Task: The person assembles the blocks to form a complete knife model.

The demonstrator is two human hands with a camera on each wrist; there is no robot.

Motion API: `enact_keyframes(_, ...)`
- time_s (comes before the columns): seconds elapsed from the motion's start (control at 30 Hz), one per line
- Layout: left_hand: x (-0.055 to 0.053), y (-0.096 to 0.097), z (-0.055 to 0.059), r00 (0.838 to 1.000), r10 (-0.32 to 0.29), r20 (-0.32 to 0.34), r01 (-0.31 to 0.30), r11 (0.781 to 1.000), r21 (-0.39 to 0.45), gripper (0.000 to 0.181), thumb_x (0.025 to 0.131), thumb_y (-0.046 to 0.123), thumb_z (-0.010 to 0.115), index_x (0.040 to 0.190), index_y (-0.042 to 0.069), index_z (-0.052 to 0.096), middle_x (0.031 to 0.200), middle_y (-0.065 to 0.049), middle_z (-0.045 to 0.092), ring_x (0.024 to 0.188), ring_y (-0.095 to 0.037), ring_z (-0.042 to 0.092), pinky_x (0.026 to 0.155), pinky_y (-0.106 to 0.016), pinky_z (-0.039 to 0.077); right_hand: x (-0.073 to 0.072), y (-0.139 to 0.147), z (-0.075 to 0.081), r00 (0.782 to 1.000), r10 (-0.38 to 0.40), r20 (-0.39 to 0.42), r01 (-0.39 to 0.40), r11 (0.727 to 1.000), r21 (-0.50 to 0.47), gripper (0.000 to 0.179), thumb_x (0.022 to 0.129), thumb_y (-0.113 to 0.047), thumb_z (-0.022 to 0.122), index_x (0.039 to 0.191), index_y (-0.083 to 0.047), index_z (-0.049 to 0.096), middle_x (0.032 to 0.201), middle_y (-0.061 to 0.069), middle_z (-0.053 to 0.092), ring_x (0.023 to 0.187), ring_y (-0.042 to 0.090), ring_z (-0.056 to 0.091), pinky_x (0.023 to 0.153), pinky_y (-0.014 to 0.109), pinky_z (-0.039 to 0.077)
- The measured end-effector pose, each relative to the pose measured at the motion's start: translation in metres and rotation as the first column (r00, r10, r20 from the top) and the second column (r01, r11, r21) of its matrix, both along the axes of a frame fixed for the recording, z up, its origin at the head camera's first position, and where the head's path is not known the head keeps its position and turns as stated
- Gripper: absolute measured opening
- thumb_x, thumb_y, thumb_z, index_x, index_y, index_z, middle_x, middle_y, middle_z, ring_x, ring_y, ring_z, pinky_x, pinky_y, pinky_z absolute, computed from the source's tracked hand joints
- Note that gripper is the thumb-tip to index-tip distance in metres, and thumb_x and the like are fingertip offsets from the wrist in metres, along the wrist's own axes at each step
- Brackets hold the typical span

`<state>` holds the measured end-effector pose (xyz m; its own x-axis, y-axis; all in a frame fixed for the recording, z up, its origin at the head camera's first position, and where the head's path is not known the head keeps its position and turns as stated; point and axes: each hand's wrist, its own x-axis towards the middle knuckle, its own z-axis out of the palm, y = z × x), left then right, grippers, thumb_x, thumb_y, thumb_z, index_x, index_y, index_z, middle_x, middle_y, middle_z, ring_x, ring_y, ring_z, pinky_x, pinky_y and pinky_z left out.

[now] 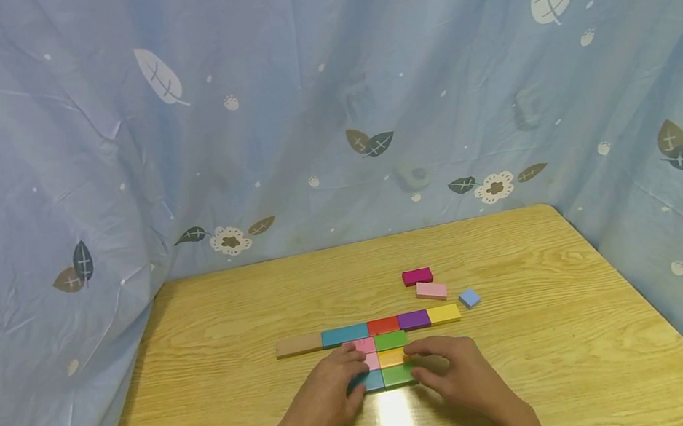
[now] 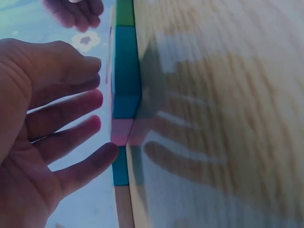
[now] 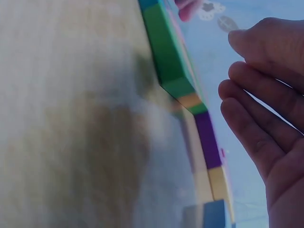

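Three short rows of flat blocks lie flush together: pink [image 1: 365, 346] beside green [image 1: 391, 341], another pink beside orange [image 1: 392, 358], and blue [image 1: 373, 381] beside green [image 1: 398, 376] at the front. My left hand [image 1: 325, 396] rests at their left side, its loosely bent fingers overlapping the pink and blue ends in the head view. At the right side, my right hand [image 1: 461, 373] has its fingertips right by the orange and front green blocks. Both wrist views show relaxed, spread fingers holding nothing. Another blue block [image 3: 214, 213] is mostly hidden behind my right hand in the head view.
Behind the short rows runs a long row of tan [image 1: 299, 345], blue [image 1: 345, 335], red [image 1: 383, 326], purple [image 1: 413, 320] and yellow [image 1: 444, 314] blocks. Farther back lie loose magenta [image 1: 417, 277], pink [image 1: 431, 291] and small blue [image 1: 470, 298] blocks. A patterned curtain [image 1: 277, 134] hangs behind the table.
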<state>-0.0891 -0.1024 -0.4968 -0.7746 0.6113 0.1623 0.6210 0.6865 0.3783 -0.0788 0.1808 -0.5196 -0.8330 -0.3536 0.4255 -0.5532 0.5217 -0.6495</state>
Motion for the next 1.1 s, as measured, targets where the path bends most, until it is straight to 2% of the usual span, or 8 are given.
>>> enact_keyframes(0.13, 0.000, 0.003, 0.002, 1.000, -0.004, 0.010, 0.004, 1.000, 0.022, 0.027, 0.099, 0.011, 0.079, 0.125, 0.005, 0.081, 0.138, -0.007, 0.076, 0.144, -0.032, 0.063, 0.120, -0.050, 0.054, -0.004, 0.013, 0.007, 0.998, -0.058, 0.001, 0.058, 0.998, -0.004, 0.032, 0.086, -0.003, 0.091, 0.116, -0.009, 0.083, 0.117, -0.003, 0.084, 0.104, 0.020, 0.082, 0.091, 0.036, 0.069)
enact_keyframes(0.23, 0.000, 0.008, 0.003, 1.000, -0.017, 0.009, 0.017, 1.000, 0.017, 0.029, 0.100, 0.014, 0.079, 0.128, 0.007, 0.079, 0.142, -0.007, 0.075, 0.145, -0.033, 0.062, 0.121, -0.051, 0.053, -0.010, 0.024, 0.012, 0.994, -0.098, -0.037, 0.098, 0.995, -0.001, 0.033, 0.085, -0.002, 0.092, 0.117, -0.009, 0.084, 0.116, -0.003, 0.084, 0.102, 0.023, 0.082, 0.089, 0.036, 0.069)
enact_keyframes(0.33, 0.000, 0.015, 0.003, 0.999, -0.037, 0.002, 0.037, 0.999, 0.003, 0.030, 0.101, 0.016, 0.079, 0.130, 0.009, 0.079, 0.144, -0.007, 0.073, 0.147, -0.032, 0.060, 0.123, -0.052, 0.051, -0.016, 0.035, 0.016, 0.988, -0.130, -0.082, 0.130, 0.991, 0.002, 0.034, 0.085, -0.001, 0.091, 0.118, -0.010, 0.083, 0.115, -0.001, 0.084, 0.100, 0.026, 0.082, 0.088, 0.033, 0.069)
enact_keyframes(0.47, -0.001, 0.026, 0.004, 0.998, -0.059, -0.014, 0.058, 0.998, -0.019, 0.030, 0.100, 0.015, 0.079, 0.130, 0.010, 0.079, 0.144, -0.006, 0.074, 0.148, -0.032, 0.060, 0.121, -0.056, 0.052, -0.024, 0.048, 0.021, 0.982, -0.155, -0.104, 0.155, 0.988, -0.014, 0.034, 0.086, 0.001, 0.089, 0.118, -0.010, 0.083, 0.112, 0.004, 0.085, 0.099, 0.030, 0.082, 0.089, 0.026, 0.067)
enact_keyframes(0.67, 0.000, 0.040, 0.004, 0.997, -0.081, -0.003, 0.080, 0.994, -0.072, 0.032, 0.101, 0.019, 0.079, 0.133, 0.014, 0.079, 0.146, -0.002, 0.073, 0.149, -0.030, 0.059, 0.124, -0.052, 0.050, -0.034, 0.059, 0.027, 0.977, -0.196, -0.086, 0.194, 0.981, -0.023, 0.030, 0.090, -0.002, 0.088, 0.119, -0.011, 0.084, 0.112, 0.005, 0.085, 0.100, 0.030, 0.082, 0.093, 0.020, 0.064)
enact_keyframes(0.8, 0.000, 0.047, 0.003, 0.996, -0.093, -0.008, 0.092, 0.991, -0.098, 0.031, 0.101, 0.020, 0.079, 0.132, 0.016, 0.080, 0.146, 0.002, 0.073, 0.149, -0.028, 0.059, 0.124, -0.048, 0.050, -0.042, 0.064, 0.028, 0.975, -0.203, -0.092, 0.201, 0.979, -0.031, 0.028, 0.091, -0.002, 0.087, 0.118, -0.007, 0.084, 0.114, 0.005, 0.085, 0.100, 0.032, 0.082, 0.096, 0.010, 0.058)
enact_keyframes(0.93, 0.000, 0.053, 0.003, 0.995, -0.100, -0.019, 0.097, 0.988, -0.120, 0.028, 0.101, 0.020, 0.079, 0.129, 0.018, 0.081, 0.143, 0.005, 0.074, 0.147, -0.026, 0.061, 0.121, -0.047, 0.052, -0.050, 0.070, 0.027, 0.973, -0.212, -0.091, 0.209, 0.977, -0.042, 0.028, 0.091, -0.001, 0.087, 0.118, -0.009, 0.084, 0.113, 0.005, 0.085, 0.096, 0.029, 0.082, 0.094, 0.006, 0.055)
enact_keyframes(1.1, -0.001, 0.057, 0.004, 0.995, -0.096, -0.006, 0.094, 0.985, -0.144, 0.026, 0.101, 0.020, 0.078, 0.127, 0.020, 0.082, 0.143, 0.008, 0.074, 0.147, -0.024, 0.061, 0.122, -0.050, 0.051, -0.061, 0.077, 0.027, 0.972, -0.231, -0.052, 0.229, 0.973, -0.036, 0.026, 0.093, -0.003, 0.085, 0.119, -0.007, 0.083, 0.114, 0.007, 0.084, 0.100, 0.034, 0.082, 0.094, 0.003, 0.052)
